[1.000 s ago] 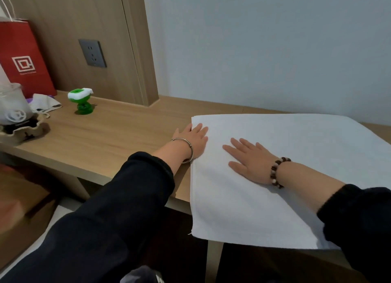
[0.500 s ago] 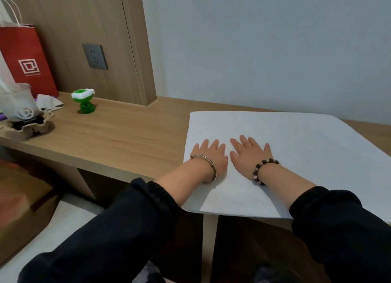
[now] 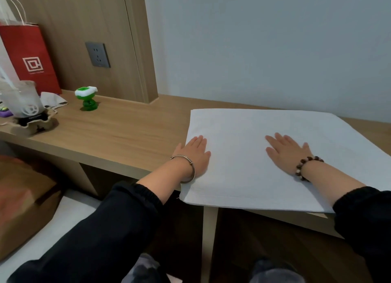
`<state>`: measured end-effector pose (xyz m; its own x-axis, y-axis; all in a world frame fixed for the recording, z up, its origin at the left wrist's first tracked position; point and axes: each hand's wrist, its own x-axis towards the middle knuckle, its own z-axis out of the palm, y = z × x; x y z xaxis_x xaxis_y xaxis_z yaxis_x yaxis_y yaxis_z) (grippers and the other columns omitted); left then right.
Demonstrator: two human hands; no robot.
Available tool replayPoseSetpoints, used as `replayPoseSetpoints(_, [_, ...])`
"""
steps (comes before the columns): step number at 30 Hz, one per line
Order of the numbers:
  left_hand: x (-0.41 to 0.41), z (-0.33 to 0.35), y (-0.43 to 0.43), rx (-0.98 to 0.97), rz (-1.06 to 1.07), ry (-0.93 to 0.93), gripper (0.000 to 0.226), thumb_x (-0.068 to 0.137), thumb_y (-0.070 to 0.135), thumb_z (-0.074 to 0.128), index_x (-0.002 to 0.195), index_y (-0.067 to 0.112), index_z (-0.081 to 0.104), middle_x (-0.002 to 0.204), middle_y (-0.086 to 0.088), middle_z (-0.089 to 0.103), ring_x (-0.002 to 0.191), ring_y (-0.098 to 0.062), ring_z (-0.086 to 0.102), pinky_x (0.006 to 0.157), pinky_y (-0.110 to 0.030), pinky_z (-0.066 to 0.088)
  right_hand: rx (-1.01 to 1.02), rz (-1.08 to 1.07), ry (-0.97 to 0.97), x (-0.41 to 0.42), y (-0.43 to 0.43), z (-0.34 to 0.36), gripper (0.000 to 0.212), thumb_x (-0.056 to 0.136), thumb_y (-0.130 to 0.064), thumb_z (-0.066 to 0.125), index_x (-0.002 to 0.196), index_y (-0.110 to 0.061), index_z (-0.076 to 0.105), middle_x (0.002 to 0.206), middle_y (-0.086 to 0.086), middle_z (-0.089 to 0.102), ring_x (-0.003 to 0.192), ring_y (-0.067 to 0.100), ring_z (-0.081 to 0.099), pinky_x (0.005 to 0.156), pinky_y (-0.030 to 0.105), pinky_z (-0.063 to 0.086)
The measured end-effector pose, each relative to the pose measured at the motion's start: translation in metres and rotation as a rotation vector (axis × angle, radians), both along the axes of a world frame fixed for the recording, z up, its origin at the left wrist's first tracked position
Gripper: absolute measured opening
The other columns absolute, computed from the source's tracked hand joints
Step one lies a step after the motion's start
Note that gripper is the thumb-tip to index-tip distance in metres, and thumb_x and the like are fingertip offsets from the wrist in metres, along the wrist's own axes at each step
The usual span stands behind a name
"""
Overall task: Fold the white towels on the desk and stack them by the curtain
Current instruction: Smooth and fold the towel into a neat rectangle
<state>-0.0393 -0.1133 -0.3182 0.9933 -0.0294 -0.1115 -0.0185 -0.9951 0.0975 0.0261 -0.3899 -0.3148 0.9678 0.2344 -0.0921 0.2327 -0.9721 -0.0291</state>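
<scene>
Since 0.5 s ago: both hands have slid apart across the white towel, smoothing it; I judge this a pass ahead of the next fold.
Item 1, left hand: grip apart, fingers straight, palm on towel's left edge.
Item 2, right hand: grip apart, flat mid-towel.
Towel lies spread on tabletop, near edge overhanging.

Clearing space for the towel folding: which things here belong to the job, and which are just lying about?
Job: white towel, left hand and right hand flat on it, desk.
Lying about: red bag, green toy, cup, mask.
</scene>
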Motion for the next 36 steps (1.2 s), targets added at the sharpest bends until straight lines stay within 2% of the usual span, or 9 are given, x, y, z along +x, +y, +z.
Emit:
replayPoseSetpoints(5, [0.013, 0.019, 0.013, 0.169, 0.018, 0.064, 0.055, 0.101, 0.037, 0.01, 0.151, 0.017, -0.002, 0.159, 0.005, -0.006, 0.146, -0.012, -0.002, 0.116, -0.047, 0.003, -0.018, -0.105, 0.037, -0.014, 0.016, 0.002, 0.057, 0.096, -0.051, 0.009, 0.15, -0.036, -0.001, 0.159, -0.005, -0.009, 0.146, 0.02, -0.004, 0.112, 0.061, 0.004])
replayPoseSetpoints(10, [0.021, 0.046, 0.012, 0.594, 0.163, 0.053, 0.055, 0.095, 0.035, 0.035, 0.146, 0.018, 0.023, 0.152, -0.003, 0.024, 0.142, -0.027, 0.012, 0.112, -0.055, 0.01, -0.01, -0.279, 0.042, -0.031, 0.07, 0.006, 0.061, 0.094, -0.051, 0.012, 0.15, -0.028, 0.004, 0.159, 0.003, 0.001, 0.143, 0.029, 0.009, 0.106, 0.06, 0.021])
replayPoseSetpoints(14, [0.018, 0.041, -0.03, 0.21, 0.115, 0.115, 0.065, 0.09, 0.037, 0.045, 0.147, 0.018, 0.019, 0.153, -0.006, 0.02, 0.141, -0.034, 0.016, 0.109, -0.057, 0.019, -0.031, -0.184, -0.082, -0.032, 0.087, 0.015, 0.053, 0.094, -0.048, 0.024, 0.135, -0.018, 0.04, 0.138, 0.014, 0.043, 0.124, 0.032, 0.038, 0.089, 0.045, 0.04])
replayPoseSetpoints(18, [0.006, 0.015, -0.052, 0.03, 0.052, 0.057, 0.057, 0.096, 0.051, 0.016, 0.149, 0.034, 0.003, 0.159, 0.006, -0.005, 0.145, -0.027, -0.005, 0.109, -0.061, 0.006, 0.346, 0.073, -0.061, -0.008, 0.054, 0.032, 0.027, 0.095, -0.033, 0.039, 0.086, -0.017, 0.059, 0.107, 0.005, 0.064, 0.095, 0.025, 0.055, 0.074, 0.031, 0.039])
replayPoseSetpoints(20, [0.004, 0.005, -0.052, 0.051, 0.065, 0.028, 0.056, 0.095, 0.053, 0.01, 0.148, 0.039, -0.004, 0.158, 0.009, -0.011, 0.145, -0.024, -0.011, 0.108, -0.064, 0.0, 0.289, 0.181, 0.021, -0.002, 0.034, 0.021, 0.031, 0.099, -0.035, 0.033, 0.11, -0.021, 0.059, 0.128, 0.0, 0.055, 0.124, 0.026, 0.046, 0.094, 0.037, 0.038])
replayPoseSetpoints(22, [0.005, 0.0, -0.052, 0.072, 0.075, 0.004, 0.055, 0.095, 0.053, 0.008, 0.147, 0.041, -0.006, 0.158, 0.011, -0.012, 0.145, -0.023, -0.012, 0.107, -0.065, -0.002, 0.105, 0.18, 0.053, 0.006, 0.008, 0.006, 0.048, 0.101, -0.042, 0.021, 0.147, -0.028, 0.027, 0.157, -0.006, 0.017, 0.145, 0.019, 0.013, 0.114, 0.046, 0.013])
replayPoseSetpoints(24, [0.005, -0.001, -0.052, 0.072, 0.077, -0.005, 0.055, 0.095, 0.053, 0.007, 0.147, 0.042, -0.007, 0.158, 0.011, -0.012, 0.145, -0.022, -0.012, 0.107, -0.065, -0.002, 0.051, 0.02, 0.017, 0.022, -0.024, 0.003, 0.053, 0.1, -0.045, 0.015, 0.151, -0.032, 0.01, 0.159, -0.006, 0.0, 0.146, 0.018, 0.003, 0.115, 0.048, 0.003])
replayPoseSetpoints(28, [0.007, -0.003, -0.051, 0.064, 0.067, -0.007, 0.055, 0.094, 0.054, 0.007, 0.146, 0.043, -0.008, 0.158, 0.011, -0.012, 0.145, -0.022, -0.013, 0.108, -0.065, -0.002, 0.014, -0.337, -0.015, 0.047, -0.071, 0.009, 0.055, 0.098, -0.042, 0.013, 0.151, -0.024, 0.011, 0.159, 0.0, 0.003, 0.145, 0.023, 0.008, 0.115, 0.05, 0.009])
replayPoseSetpoints(36, [0.037, 0.016, -0.024, 0.219, 0.043, 0.012, 0.052, 0.098, 0.052, 0.01, 0.144, 0.048, -0.014, 0.157, 0.008, -0.017, 0.144, -0.026, -0.016, 0.106, -0.068, -0.003, -0.01, -0.269, 0.051, 0.026, -0.048, 0.008, 0.055, 0.098, -0.046, 0.01, 0.15, -0.032, 0.002, 0.159, 0.0, -0.01, 0.145, 0.029, -0.004, 0.116, 0.051, 0.004])
